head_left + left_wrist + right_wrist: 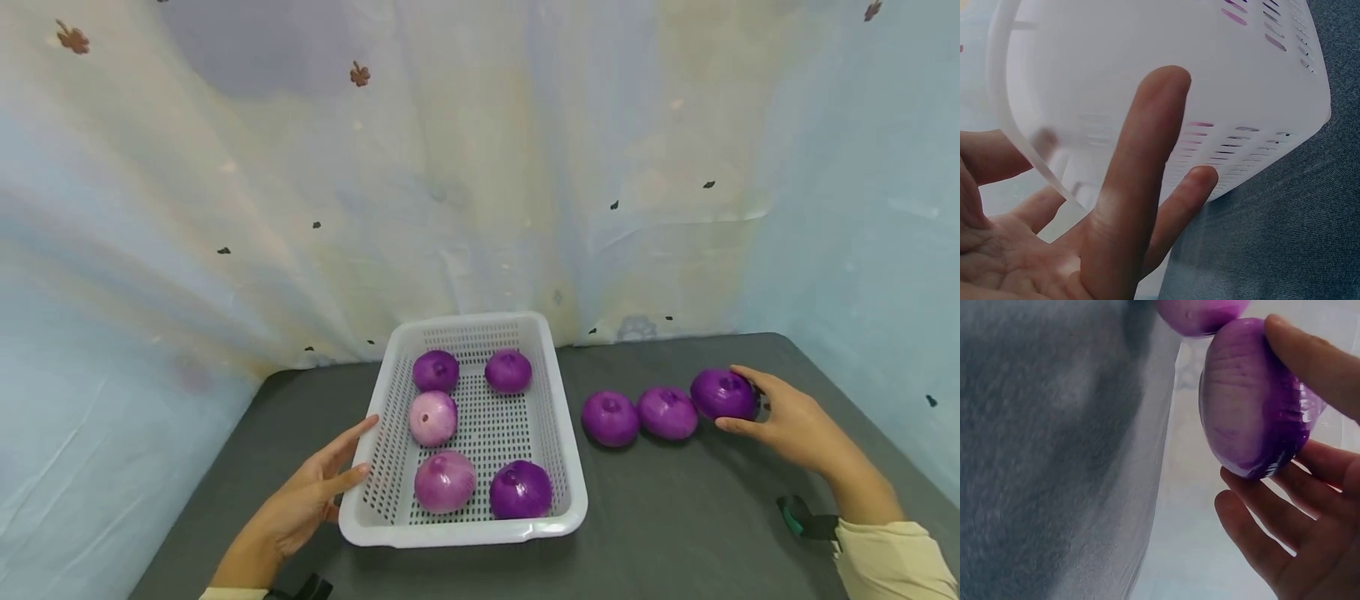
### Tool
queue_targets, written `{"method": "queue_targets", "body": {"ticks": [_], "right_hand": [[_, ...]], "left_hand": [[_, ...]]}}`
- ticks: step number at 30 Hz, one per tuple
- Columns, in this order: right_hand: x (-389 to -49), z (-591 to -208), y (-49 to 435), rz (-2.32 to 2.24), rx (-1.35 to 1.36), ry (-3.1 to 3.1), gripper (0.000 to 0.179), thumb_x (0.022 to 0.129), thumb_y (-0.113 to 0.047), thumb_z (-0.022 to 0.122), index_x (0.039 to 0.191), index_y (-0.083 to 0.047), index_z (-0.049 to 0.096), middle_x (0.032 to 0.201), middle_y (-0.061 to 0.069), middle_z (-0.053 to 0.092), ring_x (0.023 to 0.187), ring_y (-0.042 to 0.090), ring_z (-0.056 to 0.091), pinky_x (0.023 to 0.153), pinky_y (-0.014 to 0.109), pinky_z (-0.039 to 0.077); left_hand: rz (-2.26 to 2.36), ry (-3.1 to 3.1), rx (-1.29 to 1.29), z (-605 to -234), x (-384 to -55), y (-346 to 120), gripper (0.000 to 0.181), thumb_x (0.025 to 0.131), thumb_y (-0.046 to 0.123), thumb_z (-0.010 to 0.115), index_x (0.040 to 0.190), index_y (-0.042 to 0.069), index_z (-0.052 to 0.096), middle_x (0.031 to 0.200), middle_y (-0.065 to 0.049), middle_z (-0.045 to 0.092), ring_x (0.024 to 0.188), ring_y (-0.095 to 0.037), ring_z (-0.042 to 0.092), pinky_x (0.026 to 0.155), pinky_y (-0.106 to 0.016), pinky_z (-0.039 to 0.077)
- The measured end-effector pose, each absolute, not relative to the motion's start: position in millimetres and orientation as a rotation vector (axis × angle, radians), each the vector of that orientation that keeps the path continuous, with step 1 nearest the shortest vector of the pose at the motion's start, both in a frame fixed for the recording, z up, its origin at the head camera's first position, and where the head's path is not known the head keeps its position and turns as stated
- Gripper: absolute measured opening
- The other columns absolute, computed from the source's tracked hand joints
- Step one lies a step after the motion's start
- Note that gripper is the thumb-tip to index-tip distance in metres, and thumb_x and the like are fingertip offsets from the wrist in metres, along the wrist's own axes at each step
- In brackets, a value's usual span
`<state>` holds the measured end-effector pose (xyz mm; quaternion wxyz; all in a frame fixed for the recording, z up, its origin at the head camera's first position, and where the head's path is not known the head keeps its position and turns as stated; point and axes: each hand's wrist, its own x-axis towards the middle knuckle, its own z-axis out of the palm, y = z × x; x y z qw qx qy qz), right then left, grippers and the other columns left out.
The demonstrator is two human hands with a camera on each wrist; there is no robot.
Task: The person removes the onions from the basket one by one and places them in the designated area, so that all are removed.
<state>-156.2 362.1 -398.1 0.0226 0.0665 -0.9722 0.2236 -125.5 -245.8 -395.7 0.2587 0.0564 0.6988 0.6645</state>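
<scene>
Five onions [432,418] lie in the basket [468,536] and two more onions [667,413] rest right of it, so the work looks partway through. Farther right of the basket, the right hand [797,425] pinches an eighth onion [718,394] between thumb and fingers; the left hand [303,492], fingers spread, touches the basket's left rim.

eight purple onions [611,419] can be counted in all: five inside the single white basket [572,467] and three outside it. of the five, three sit on the basket's left side and two on its right. there are two hands [801,425], one left and one right, two cream sleeves [892,558], and one dark grey surface [705,525].
</scene>
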Motion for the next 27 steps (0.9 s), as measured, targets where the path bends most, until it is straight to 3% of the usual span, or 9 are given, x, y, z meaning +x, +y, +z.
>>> {"method": "queue_targets", "body": {"ticks": [27], "right_hand": [[-171.7,-428.7,379.6,0.679,0.263,-3.024,0.088,0.084,-0.042,0.078,0.141,0.012,0.039,0.127,0.043,0.052,0.109,0.056,0.057,0.079,0.062,0.050]], "left_hand": [[1.817,1.937,0.106,-400.8,-126.2,-244.0,0.067,0.105,0.023,0.052,0.160,0.031,0.015,0.169,-0.009,0.000,0.119,-0.027,0.060,0.080,-0.056,0.057]]}}
